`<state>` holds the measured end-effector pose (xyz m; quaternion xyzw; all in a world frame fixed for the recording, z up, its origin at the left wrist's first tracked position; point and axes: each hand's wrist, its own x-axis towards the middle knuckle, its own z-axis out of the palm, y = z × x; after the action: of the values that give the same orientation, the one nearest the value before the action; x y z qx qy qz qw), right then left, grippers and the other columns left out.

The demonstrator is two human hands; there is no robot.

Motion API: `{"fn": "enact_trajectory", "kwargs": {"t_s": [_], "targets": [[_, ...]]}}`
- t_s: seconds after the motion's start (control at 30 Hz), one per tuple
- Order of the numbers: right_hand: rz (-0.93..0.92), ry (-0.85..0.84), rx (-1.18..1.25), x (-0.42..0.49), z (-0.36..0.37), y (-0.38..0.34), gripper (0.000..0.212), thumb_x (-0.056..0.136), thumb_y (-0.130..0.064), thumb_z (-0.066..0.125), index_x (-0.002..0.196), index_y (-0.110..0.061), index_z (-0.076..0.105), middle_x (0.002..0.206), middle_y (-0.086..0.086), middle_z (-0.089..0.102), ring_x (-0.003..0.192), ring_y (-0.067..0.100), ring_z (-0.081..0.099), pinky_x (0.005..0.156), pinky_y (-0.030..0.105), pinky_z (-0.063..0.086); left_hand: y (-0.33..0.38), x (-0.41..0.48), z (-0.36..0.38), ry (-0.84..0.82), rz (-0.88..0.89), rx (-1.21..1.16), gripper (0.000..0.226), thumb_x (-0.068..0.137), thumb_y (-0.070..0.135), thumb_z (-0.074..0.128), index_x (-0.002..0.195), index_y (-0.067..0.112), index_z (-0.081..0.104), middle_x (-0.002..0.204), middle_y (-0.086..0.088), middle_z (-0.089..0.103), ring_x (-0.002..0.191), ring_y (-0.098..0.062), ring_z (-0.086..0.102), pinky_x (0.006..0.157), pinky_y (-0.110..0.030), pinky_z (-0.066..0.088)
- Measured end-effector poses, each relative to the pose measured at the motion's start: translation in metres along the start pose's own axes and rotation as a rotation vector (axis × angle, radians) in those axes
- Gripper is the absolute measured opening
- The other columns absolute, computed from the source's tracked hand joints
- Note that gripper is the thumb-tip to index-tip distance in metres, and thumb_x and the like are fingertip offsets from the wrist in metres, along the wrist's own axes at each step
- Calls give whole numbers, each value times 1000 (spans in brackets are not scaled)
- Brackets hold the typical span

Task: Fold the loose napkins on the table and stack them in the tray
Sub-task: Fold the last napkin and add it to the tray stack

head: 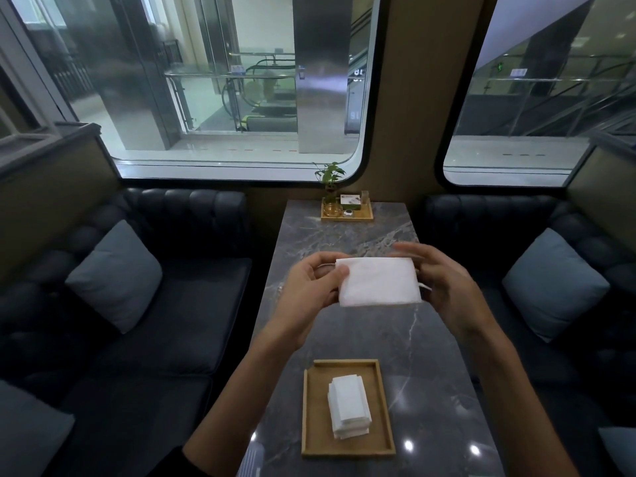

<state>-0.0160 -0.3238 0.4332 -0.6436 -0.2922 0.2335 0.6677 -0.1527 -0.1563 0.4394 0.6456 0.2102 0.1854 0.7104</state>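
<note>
Since the tray (309,428) nearest us already carries a neat stack (349,411) of folded napkins, we judge the task well along. Beyond it, above the middle of the table (433,356), we hold one napkin (378,282) in the air, clear of the surface. Our left hand (311,284) pinches its left edge, thumb on top, fingers behind. Our right hand (438,280) grips the right edge, upper fingers reaching loosely past the top corner. The napkin reads as a folded rectangle, wider than the pieces in the stack, so we guess one more fold is due: bring the short edges together, crease, then lower it squarely onto the stack. We see no other loose napkins on the table. Far end: a small tray (347,219) with a plant (329,173), not ours.
</note>
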Motion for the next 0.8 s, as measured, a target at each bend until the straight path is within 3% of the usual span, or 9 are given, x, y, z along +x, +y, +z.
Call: {"fn": "enact_trajectory", "kwargs": {"t_s": [0.1, 0.2, 0.33, 0.43, 0.53, 0.7, 0.8], "targets": [[107, 39, 0, -4, 19, 10, 30, 99, -40, 50, 126, -34, 62, 123, -1, 68, 105, 17, 68, 76, 30, 57, -8, -1, -16, 4, 4, -6, 21, 97, 11, 59, 118, 8, 64, 104, 4, 74, 94, -9, 73, 79, -32, 62], [75, 85, -80, -8, 42, 23, 38, 95, -22, 61, 132, -29, 57, 112, 2, 71, 94, 13, 71, 78, 33, 59, -18, -3, -33, -41, -19, -9, 21, 97, 5, 57, 118, 4, 62, 104, -5, 74, 90, -13, 72, 77, -32, 61], [32, 112, -72, -11, 66, 38, 43, 94, -9, 61, 134, -24, 55, 100, 11, 74, 86, 10, 68, 74, 23, 56, -40, -9, -58, -106, -111, -89, 26, 98, 9, 56, 124, 6, 55, 97, -11, 69, 84, -21, 70, 74, -36, 61], [79, -14, -130, -16, 72, 52, 48, 93, -6, 62, 135, -28, 54, 96, 10, 74, 89, 16, 68, 77, 25, 55, -64, -15, -66, -181, -207, -1, 28, 97, 21, 60, 119, 4, 60, 98, -8, 67, 86, -19, 66, 74, -38, 59], [148, -184, -228, -20, 74, 65, 50, 93, -6, 62, 136, -30, 54, 90, 4, 72, 87, 13, 67, 75, 26, 54, -93, -22, -62, -250, -229, 129, 23, 95, 18, 63, 109, 0, 65, 95, -6, 68, 85, -14, 64, 70, -23, 52], [286, -41, -164, -26, 64, 85, 39, 93, -24, 64, 131, -34, 56, 93, 2, 75, 79, 4, 68, 69, 19, 53, -138, -31, -43, -83, -250, 38, 13, 95, 16, 63, 98, 5, 69, 91, -5, 72, 82, -12, 66, 69, -24, 52], [457, -59, -139, -35, 47, 126, 35, 93, -25, 64, 127, -19, 62, 104, 10, 75, 81, 15, 65, 69, 31, 50, -166, -34, -26, 13, -317, -51, 9, 96, 16, 62, 96, 10, 68, 94, -5, 76, 85, -14, 71, 69, -27, 56]]}}
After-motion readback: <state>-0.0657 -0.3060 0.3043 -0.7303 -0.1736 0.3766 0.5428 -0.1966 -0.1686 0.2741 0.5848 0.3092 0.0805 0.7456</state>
